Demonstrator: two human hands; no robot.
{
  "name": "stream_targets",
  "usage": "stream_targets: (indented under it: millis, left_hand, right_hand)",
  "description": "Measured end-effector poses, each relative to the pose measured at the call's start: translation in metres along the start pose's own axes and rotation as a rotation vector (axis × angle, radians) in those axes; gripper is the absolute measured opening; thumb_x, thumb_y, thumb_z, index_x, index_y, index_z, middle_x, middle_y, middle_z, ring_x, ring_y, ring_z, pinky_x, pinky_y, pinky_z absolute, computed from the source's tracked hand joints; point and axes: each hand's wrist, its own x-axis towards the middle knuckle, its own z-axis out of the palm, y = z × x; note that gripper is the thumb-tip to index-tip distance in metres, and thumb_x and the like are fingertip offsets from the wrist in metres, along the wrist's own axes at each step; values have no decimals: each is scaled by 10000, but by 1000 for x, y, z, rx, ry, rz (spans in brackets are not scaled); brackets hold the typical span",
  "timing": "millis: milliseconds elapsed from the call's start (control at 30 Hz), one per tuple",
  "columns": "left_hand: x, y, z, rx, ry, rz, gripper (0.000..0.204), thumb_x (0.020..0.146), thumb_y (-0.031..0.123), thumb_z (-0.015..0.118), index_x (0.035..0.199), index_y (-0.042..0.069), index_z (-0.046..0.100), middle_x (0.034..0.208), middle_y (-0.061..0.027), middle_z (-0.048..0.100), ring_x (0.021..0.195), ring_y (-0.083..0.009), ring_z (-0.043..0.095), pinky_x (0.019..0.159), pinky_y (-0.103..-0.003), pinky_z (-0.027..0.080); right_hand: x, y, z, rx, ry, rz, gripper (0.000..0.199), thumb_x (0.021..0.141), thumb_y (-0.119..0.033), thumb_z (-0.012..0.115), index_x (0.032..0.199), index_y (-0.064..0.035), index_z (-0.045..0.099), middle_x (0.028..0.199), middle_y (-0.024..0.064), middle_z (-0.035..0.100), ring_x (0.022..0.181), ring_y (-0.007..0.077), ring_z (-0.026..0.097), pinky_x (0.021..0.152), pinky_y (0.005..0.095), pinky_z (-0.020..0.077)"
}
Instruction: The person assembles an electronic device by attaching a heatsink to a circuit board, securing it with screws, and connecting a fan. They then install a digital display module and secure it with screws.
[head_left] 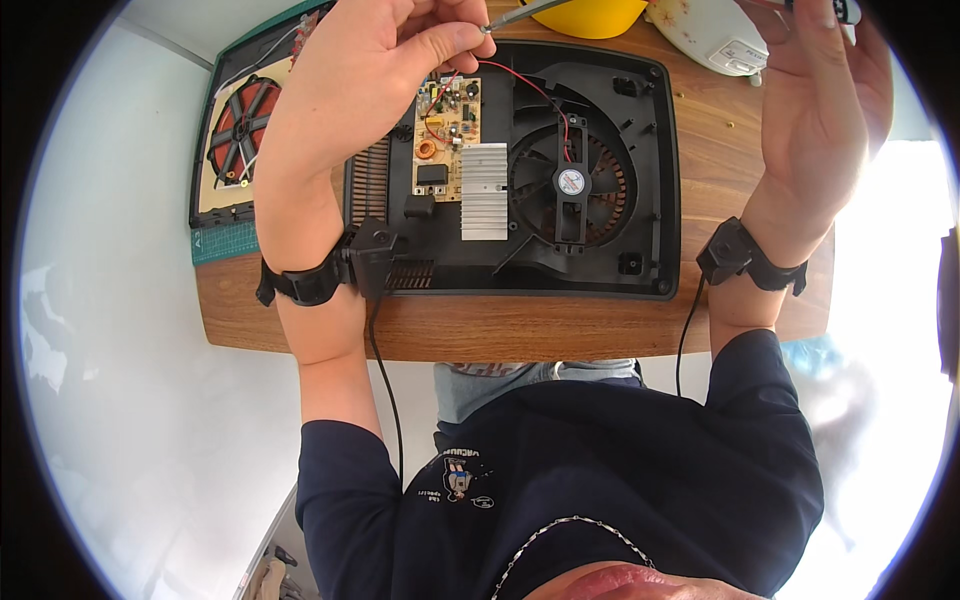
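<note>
At the top, my left hand (pixel 395 65) pinches a tiny metal piece (pixel 486 29), probably a screw, at the tip of a screwdriver (pixel 522 13). The middle of its shaft runs out of view above. At the upper right my right hand (pixel 818 110) holds the screwdriver's handle, partly cut off by the edge. Below the left fingers lies a black appliance housing (pixel 590 275), inner side up. It carries a circuit board (pixel 430 150), a ribbed silver heat sink (pixel 485 195) and a black fan (pixel 570 183) with red and black wires (pixel 545 92).
On the left, a second housing half with a red-and-black coil (pixel 243 130) rests on a green cutting mat (pixel 222 245). A yellow object (pixel 595 15) and a white rounded appliance (pixel 700 35) stand at the back of the wooden table (pixel 480 330). Wrist-band cables (pixel 385 380) hang near the front edge.
</note>
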Motion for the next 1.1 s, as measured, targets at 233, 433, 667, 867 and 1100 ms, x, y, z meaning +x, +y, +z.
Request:
stream_targets:
  millis: [233,433,667,867,1100]
  left_hand:
    - [-1,0,1,53,-31,-27,64,988,-78,608,1004,-17,596,914,-59,672,878,-141,670,811,-268,549]
    - [-3,3,3,341,-84,40,65,968,-67,642,980,-10,616,865,-54,672,864,-128,669,777,-255,526]
    - [-8,3,15,110,-236,2,161,936,-7,710,1089,5,658,945,-52,723,917,-137,696,808,-277,541]
    - [-15,-21,51,251,-396,248,173,888,-30,731,1044,31,691,900,-54,755,839,-172,737,781,-304,563]
    - [-46,-29,86,352,-435,189,132,882,68,706,1003,25,678,846,-144,716,771,-326,707,730,-404,556]
  right_hand:
    - [5,-13,1,-22,-80,43,856,963,-514,719,1548,12,382,1244,246,685,1116,324,735,925,393,651]
    - [3,-22,19,44,18,93,956,934,-564,739,1563,17,315,1214,254,685,1089,334,743,901,401,663]
    - [13,-16,-17,66,-209,128,910,916,-514,785,1502,43,366,1144,212,710,1052,307,754,901,372,662]
    - [-2,-17,-23,311,-434,112,778,816,-269,924,1411,15,511,1164,143,697,1079,204,721,924,311,612]
    - [-11,-19,-14,371,-744,142,491,844,-27,839,1289,-15,632,1234,97,683,1049,192,688,877,295,570]
